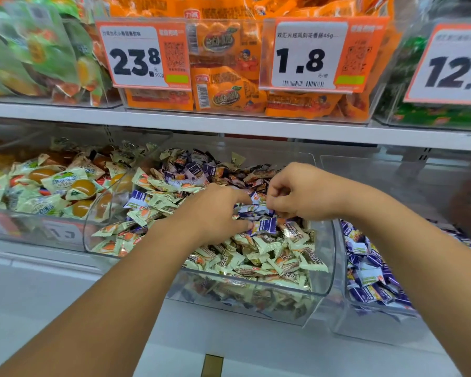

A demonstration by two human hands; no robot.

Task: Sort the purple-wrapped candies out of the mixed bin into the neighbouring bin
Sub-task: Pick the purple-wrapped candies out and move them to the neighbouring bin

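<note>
Both forearms reached into the mixed bin [321,270]. Left hand [215,213] lay over the pile, fingers curled on a purple candy [265,226] at its tips. Right hand [297,191] pinched into the purple candies [193,168] mid-bin; exact hold unclear. Neighbouring bin [340,308] on the right already held many purple ones. Plenty of purple sat among the cream candies [264,257], so sorting looked partway done.

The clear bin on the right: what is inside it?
The clear bin on the right holds purple-wrapped candies. The right arm covers its back part.
</note>
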